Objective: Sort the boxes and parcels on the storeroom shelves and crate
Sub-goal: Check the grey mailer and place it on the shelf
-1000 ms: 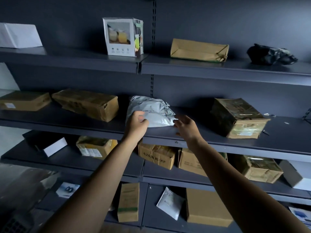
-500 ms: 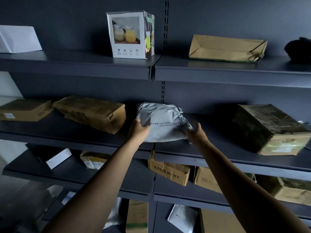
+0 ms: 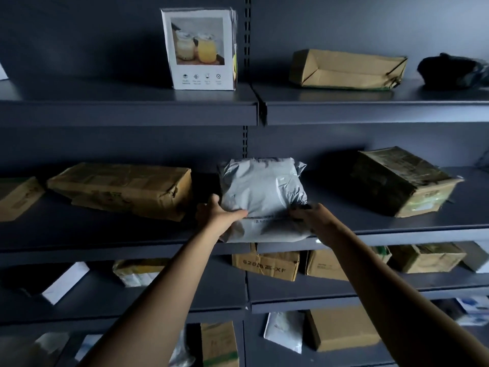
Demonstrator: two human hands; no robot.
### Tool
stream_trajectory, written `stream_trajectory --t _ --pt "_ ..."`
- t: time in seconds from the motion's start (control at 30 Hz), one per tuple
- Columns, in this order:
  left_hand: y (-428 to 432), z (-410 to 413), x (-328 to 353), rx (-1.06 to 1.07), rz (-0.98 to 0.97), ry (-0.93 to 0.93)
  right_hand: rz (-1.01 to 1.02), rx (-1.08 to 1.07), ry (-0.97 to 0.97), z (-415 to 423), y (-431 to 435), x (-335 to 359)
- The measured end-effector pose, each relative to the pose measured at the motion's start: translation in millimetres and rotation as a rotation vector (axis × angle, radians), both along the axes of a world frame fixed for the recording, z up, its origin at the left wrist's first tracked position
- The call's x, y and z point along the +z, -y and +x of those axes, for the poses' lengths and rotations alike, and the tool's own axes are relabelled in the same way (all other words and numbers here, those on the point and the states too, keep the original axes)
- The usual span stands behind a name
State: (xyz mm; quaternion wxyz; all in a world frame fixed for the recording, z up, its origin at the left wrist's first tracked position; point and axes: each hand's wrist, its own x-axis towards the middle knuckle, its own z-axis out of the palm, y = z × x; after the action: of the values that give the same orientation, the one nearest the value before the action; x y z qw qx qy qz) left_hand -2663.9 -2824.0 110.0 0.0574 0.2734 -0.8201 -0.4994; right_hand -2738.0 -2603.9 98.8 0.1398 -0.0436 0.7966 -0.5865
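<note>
Dark steel shelving, four levels in view, split by one centre post [image 3: 247,27]. Top shelf [image 3: 105,94], 3 items: one white carton [image 3: 198,49] printed with two jars, upright, just left of the post; one flat box [image 3: 346,68], brown and crushed, to the right; one black bag [image 3: 449,71] at far right, partly cut off. Second shelf [image 3: 79,229], 4 items: one mailer [image 3: 262,192], grey plastic, creased, lying at centre with its near end over the shelf lip; one long box [image 3: 121,189], brown and dented, just left of it, not touching; one cut-off box [image 3: 16,197] at the left border; one taped box [image 3: 404,181], skewed, well apart on the right. Hands, 2, both on the mailer: left hand [image 3: 215,215] at the near left corner, grip closed on it, thumb across the top face; right hand [image 3: 312,215] at the near right corner, grip closed, fingers curled over the plastic. Third shelf [image 3: 105,298], 6 items, partly seen: one black-and-white box [image 3: 60,282]; one labelled box [image 3: 137,271]; one marked box [image 3: 264,264] reading "820" and "XF", directly under the mailer; one plain box [image 3: 321,262] behind the right forearm; one wrapped box [image 3: 426,256]; one pale box [image 3: 479,258] at the right border. Bottom shelf [image 3: 264,357], at least 4: one green-banded box [image 3: 219,343], one white pouch [image 3: 285,332], one brown box [image 3: 344,329], one blue-white pack [image 3: 473,308]; shapes at lower left too dim to tell.
</note>
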Motion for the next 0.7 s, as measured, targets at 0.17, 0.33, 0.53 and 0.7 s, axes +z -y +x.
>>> stream_trajectory --t 0.17,0.33,0.53,0.7 --pt "0.4 17.9 -1.7 -0.125 0.070 -0.140 -0.169 0.048 -0.020 49.9 1.9 11.3" --pt "-5.0 40.5 -1.4 -0.155 0.089 -0.317 -0.134 -0.174 -0.086 77.5 0.6 7.8" --pt "-13.5 54.7 3.0 -0.125 0.077 -0.409 -0.371 -0.297 -0.079 86.9 -9.1 6.5" --pt "-23.7 55.0 -0.8 -0.036 0.005 -0.456 -0.400 -0.162 -0.128 90.5 -35.2 13.8"
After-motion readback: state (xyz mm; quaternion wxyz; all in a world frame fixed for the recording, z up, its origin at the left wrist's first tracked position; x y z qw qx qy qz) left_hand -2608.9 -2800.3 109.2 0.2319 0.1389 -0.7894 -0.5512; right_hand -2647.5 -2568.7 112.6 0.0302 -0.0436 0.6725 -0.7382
